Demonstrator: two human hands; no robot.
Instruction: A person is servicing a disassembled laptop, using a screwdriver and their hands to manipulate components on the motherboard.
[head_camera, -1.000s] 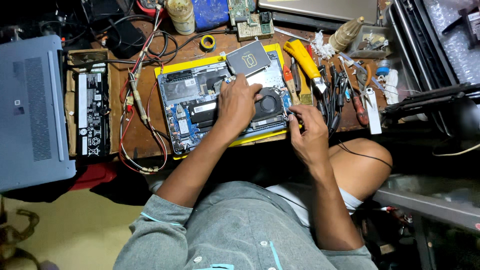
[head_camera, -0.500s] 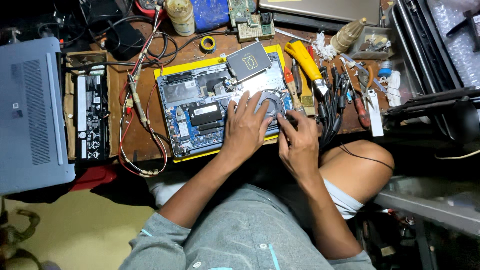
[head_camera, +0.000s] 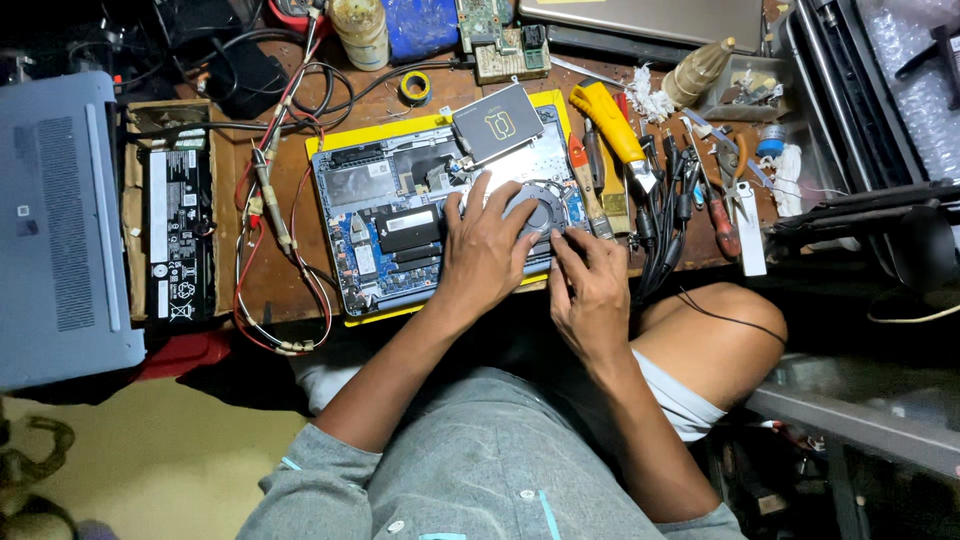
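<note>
Two hands working over an opened laptop lying on a yellow mat. Left hand lying spread, fingers loosely open, pressing down beside the round cooling fan. Right hand curling at the fan's lower edge, fingertips pinched together; whether gripping anything, impossible to tell. Resting atop the laptop's upper right, a grey drive.

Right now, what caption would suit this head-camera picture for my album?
Both hands, left hand and right hand, rest on the cooling fan of an opened laptop amid scattered tools.
</note>
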